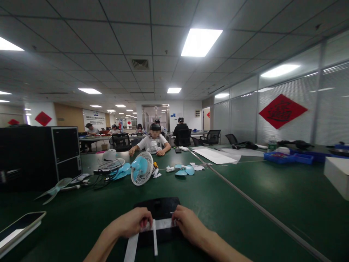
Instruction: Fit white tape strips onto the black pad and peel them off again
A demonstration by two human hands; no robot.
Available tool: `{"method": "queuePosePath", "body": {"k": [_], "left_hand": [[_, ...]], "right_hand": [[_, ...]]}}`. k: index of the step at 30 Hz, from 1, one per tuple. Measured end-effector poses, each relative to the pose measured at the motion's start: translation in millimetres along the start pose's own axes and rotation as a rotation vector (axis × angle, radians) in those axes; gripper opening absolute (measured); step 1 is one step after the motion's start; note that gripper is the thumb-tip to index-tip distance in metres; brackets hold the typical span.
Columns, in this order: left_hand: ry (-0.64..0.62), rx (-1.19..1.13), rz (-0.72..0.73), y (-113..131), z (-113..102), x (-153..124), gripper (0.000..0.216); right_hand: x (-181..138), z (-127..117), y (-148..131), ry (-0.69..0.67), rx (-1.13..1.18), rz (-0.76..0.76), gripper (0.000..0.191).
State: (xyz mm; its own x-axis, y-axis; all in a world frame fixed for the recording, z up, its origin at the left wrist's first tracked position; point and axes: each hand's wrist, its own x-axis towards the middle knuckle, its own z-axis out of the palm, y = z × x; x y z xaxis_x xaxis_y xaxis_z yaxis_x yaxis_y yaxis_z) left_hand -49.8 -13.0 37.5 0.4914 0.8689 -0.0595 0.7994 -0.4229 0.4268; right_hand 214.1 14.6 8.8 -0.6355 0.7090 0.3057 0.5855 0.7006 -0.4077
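Note:
A black, flat panel-like object (159, 206) lies on the green table close to me. Across it runs a pale, flat strip (164, 223), its left end at my left hand (137, 222) and its right end at my right hand (188, 223). The fingers of both hands are curled closed on that strip. A narrow white strip (155, 240) points toward me from between the hands, and a wider white band (131, 248) hangs below my left wrist. The fingertips partly hide the strip's ends.
Fan parts lie ahead: a white fan grille with blue blades (142, 168) and a loose blue fan blade (184, 170). A phone (20, 229) sits at left, near a black computer case (38, 156). A person (155, 140) sits opposite. Blue trays (287, 157) stand at right.

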Motion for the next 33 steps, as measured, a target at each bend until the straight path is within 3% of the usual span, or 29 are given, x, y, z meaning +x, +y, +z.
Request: {"method": "queuePosePath", "body": {"k": [6, 10, 25, 29, 33], "left_hand": [[-0.012, 0.004, -0.010, 2.6, -4.5, -1.9, 0.034], [-0.012, -0.034, -0.025, 6.0, -5.0, -2.8, 0.033], [-0.015, -0.042, -0.054, 18.1, -8.7, -1.1, 0.036], [-0.019, -0.099, -0.105, 17.7, -6.5, 0.9, 0.036], [0.008, -0.153, -0.157, 14.1, -2.9, 3.2, 0.031]], "right_hand": [[11.4, 16.1, -33.6, -0.084, -0.130, -0.183, 0.035], [15.0, 22.1, -44.6, -0.114, -0.229, -0.218, 0.036], [-11.8, 42.0, -32.3, -0.109, -0.398, -0.350, 0.036], [-13.2, 35.1, -37.4, -0.120, -0.389, -0.345, 0.030], [-4.1, 21.6, -48.0, -0.106, -0.330, -0.248, 0.026]]}}
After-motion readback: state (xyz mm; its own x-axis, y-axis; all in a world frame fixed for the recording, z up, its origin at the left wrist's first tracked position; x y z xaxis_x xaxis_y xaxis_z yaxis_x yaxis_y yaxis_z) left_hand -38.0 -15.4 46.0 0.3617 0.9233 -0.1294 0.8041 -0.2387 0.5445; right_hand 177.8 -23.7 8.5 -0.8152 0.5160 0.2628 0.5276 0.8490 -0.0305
